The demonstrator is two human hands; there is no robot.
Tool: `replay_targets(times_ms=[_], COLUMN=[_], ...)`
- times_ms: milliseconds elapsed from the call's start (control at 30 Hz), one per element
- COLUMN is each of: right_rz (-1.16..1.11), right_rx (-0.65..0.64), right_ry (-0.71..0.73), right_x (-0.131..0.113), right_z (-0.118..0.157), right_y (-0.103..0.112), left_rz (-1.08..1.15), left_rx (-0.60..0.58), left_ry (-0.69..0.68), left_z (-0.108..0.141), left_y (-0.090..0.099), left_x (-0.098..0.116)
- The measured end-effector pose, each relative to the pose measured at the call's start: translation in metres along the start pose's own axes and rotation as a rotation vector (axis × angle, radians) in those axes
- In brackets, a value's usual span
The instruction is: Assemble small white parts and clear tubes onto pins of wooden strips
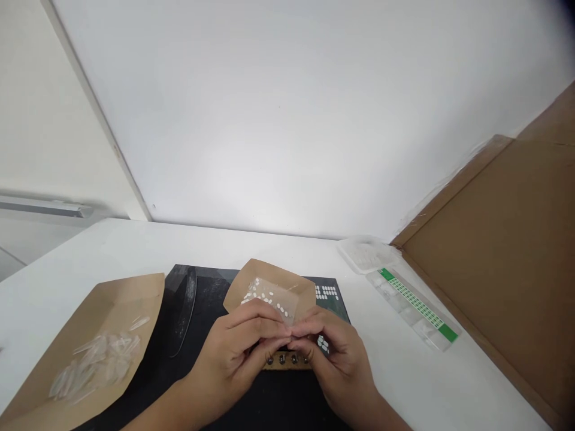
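Head view: pinched tip to tip above the black mat point(278, 404)

Lowest in view: left hand point(238, 342) and right hand point(339, 348), thumbs pressed to fingers, meeting at the tips; impossible to tell if clamped on anything. Just below, partly covered: a tan strip point(287, 367) with a row of shiny round pieces point(294, 358). Off left: a large brown tray point(150, 286) with clear plastic slivers point(110, 353) inside, then a curved dark strip point(185, 314). Just beyond the fingers: a smaller brown tray point(265, 270) with white ovals point(282, 309) on a clear sheet point(293, 302). To its right: more ovals, in rows. Farther right, on the white table point(381, 365): a green-banded clear packet point(415, 304), then a pale plastic bag point(366, 255), near brown cardboard point(494, 269). Farthest: a white wall point(278, 120).
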State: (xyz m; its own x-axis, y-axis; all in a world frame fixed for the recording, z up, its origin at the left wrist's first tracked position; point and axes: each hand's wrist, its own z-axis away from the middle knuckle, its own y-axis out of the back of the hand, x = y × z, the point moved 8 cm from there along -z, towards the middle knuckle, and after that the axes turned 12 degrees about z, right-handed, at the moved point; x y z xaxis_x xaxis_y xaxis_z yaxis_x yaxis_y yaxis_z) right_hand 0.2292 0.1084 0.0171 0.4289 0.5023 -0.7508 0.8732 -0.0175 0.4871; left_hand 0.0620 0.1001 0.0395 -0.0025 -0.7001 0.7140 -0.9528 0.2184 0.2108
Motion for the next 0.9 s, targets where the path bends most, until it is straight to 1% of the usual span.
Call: replay_targets(times_ms=[67, 133, 233, 300, 400, 467, 500, 567, 600, 667, 733, 800, 833, 900], right_rz=[0.041, 0.067, -0.029, -0.083, -0.029, 0.033, 0.064, 0.12, 0.14, 0.166, 0.169, 0.136, 0.105, 0.031], right_rx=[0.01, 0.022, -0.003, -0.015, 0.017, 0.027, 0.03, 0.031, 0.035, 0.04, 0.042, 0.052, 0.057, 0.064], right_ry=[0.005, -0.021, -0.161, -0.234, -0.228, -0.198, -0.187, -0.189, -0.197, -0.212, -0.221, -0.238, -0.253, -0.295], right_x=[-0.001, 0.0, 0.008, 0.013, 0.013, 0.012, 0.012, 0.014, 0.016, 0.02, 0.023, 0.026, 0.027, 0.03], right_z=[0.0, 0.0, -0.001, 0.0, 0.002, 0.005, 0.006, 0.007, 0.008, 0.007, 0.006, 0.004, 0.004, 0.005], right_y=[-0.001, -0.001, -0.003, -0.002, 0.004, 0.006, 0.007, 0.006, 0.005, 0.005, 0.004, 0.005, 0.005, 0.005], left_rz=[-0.026, -0.076, -0.225, -0.382, -0.706, -0.957, -1.087, -1.321, -1.404, -1.487, -1.486, -1.462, -1.45, -1.437], left_rx=[0.004, 0.0, 0.006, 0.064, 0.197, 0.223, 0.203, 0.08, -0.017, -0.233, -0.41, -0.51, -0.54, -0.562], left_ry=[0.001, 0.006, 0.027, 0.076, 0.166, 0.204, 0.238, 0.359, 0.426, 0.527, 0.579, 0.622, 0.645, 0.683], left_z=[0.002, 0.005, 0.009, 0.01, 0.007, 0.003, 0.001, 0.001, 0.003, 0.009, 0.017, 0.023, 0.025, 0.03], left_y=[-0.001, -0.001, 0.001, 0.01, 0.034, 0.048, 0.054, 0.063, 0.066, 0.067, 0.065, 0.064, 0.064, 0.065], left_x=[-0.001, -0.003, -0.009, -0.015, -0.021, -0.021, -0.022, -0.031, -0.037, -0.049, -0.058, -0.064, -0.067, -0.072])
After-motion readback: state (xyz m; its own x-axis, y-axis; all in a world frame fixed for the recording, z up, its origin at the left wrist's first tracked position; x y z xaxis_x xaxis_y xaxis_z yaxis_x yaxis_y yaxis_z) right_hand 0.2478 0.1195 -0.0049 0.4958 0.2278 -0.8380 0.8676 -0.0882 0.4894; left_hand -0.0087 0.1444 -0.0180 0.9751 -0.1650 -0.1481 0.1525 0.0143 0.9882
